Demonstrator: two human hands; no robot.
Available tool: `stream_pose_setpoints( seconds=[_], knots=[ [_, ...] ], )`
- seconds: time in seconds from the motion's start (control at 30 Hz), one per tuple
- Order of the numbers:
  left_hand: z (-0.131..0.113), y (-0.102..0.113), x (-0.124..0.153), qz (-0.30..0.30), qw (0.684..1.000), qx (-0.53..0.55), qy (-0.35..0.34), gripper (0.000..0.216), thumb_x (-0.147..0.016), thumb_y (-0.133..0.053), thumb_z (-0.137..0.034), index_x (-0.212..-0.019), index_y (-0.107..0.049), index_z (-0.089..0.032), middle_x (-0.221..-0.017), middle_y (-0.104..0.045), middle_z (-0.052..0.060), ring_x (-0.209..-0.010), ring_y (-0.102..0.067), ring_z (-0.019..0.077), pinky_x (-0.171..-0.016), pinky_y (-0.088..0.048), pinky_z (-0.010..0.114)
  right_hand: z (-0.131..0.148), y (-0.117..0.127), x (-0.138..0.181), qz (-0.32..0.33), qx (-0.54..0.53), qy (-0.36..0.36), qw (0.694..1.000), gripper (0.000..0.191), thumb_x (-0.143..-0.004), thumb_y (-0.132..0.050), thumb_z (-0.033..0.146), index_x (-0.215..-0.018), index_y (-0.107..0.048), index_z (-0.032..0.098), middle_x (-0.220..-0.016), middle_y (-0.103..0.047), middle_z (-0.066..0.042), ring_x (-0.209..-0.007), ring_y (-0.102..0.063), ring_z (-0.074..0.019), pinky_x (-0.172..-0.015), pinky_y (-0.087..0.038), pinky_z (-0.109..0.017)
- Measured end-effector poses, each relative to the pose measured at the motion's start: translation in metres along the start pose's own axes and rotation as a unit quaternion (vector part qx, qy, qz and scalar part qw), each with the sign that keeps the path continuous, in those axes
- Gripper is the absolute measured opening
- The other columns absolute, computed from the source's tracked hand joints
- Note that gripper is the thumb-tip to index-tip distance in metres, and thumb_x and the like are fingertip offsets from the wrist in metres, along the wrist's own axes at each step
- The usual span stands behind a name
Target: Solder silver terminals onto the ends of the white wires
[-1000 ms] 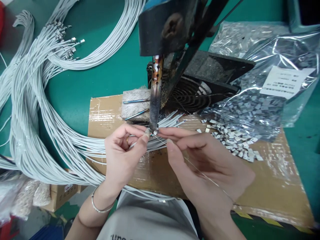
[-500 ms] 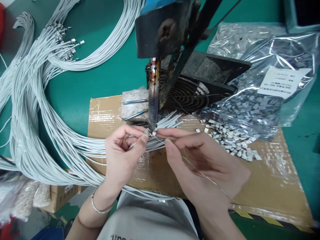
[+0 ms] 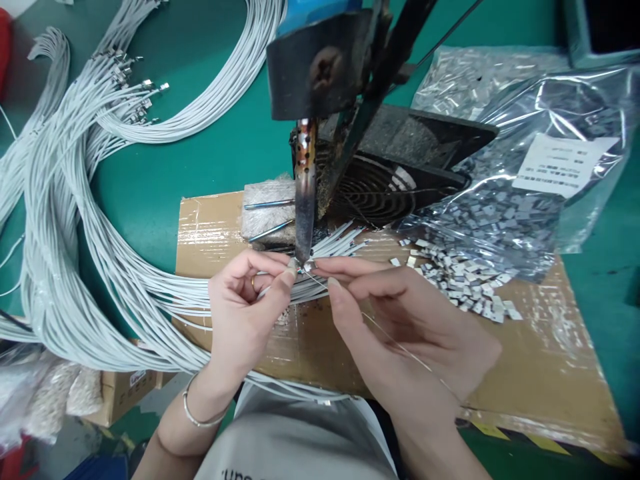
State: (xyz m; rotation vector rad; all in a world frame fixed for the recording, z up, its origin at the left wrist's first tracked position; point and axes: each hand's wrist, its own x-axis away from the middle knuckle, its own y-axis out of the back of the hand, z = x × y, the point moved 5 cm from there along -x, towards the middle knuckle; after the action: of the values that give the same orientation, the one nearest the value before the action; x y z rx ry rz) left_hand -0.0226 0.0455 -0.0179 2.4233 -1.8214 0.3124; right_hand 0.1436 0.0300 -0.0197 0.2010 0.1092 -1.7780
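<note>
Under the tip of a mounted soldering iron [image 3: 305,213], my two hands meet. My left hand [image 3: 253,297] pinches the end of a white wire between thumb and forefinger, right beside the tip. My right hand [image 3: 400,320] is closed on a thin strand of solder wire [image 3: 400,345], which runs from the tip back across the palm toward the wrist. A small metal piece at the tip is mostly hidden by my fingertips. Below and behind my fingers, a bundle of white wires [image 3: 187,290] lies across the cardboard sheet [image 3: 325,353].
Loose small metal terminals [image 3: 475,283] are heaped right of my hands, by a clear plastic bag [image 3: 530,207] of more. A black fan [image 3: 380,190] stands behind the iron. Two bluish metal rods lie on a wrapped block [image 3: 267,207]. Thick wire bundles [image 3: 55,220] fill the left side.
Both hands stay nearly still at the iron's tip. The view has shifted very slightly, and the iron appears a little further left.
</note>
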Motion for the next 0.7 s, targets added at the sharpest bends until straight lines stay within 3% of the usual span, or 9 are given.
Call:
stream_pose_setpoints(
  seconds=[0.37, 0.7],
  knots=[
    [0.0, -0.0011, -0.0004, 0.003, 1.0, 0.017, 0.01, 0.015, -0.081, -0.085, -0.007, -0.071, -0.076, -0.015, -0.084, -0.079, 0.002, -0.043, -0.043, -0.0023, -0.041, -0.027, 0.01, -0.0028, -0.0005, 0.0, 0.005, 0.001, -0.003, 1.0, 0.02, -0.095, -0.077, 0.008, -0.088, -0.069, 0.025, -0.108, -0.086, -0.001, -0.098, -0.084, -0.0195, -0.089, -0.066, -0.03],
    [-0.0013, -0.0024, 0.0, 0.004, 1.0, 0.008, -0.001, 0.015, -0.082, -0.085, -0.009, -0.072, -0.076, -0.016, -0.085, -0.08, 0.002, -0.043, -0.045, -0.0014, -0.041, -0.029, 0.01, 0.0001, 0.0004, 0.0002, -0.005, 0.003, 0.001, 1.0, 0.022, -0.095, -0.078, 0.006, -0.088, -0.07, 0.026, -0.108, -0.086, 0.001, -0.095, -0.083, -0.0166, -0.089, -0.066, -0.027]
  ],
)
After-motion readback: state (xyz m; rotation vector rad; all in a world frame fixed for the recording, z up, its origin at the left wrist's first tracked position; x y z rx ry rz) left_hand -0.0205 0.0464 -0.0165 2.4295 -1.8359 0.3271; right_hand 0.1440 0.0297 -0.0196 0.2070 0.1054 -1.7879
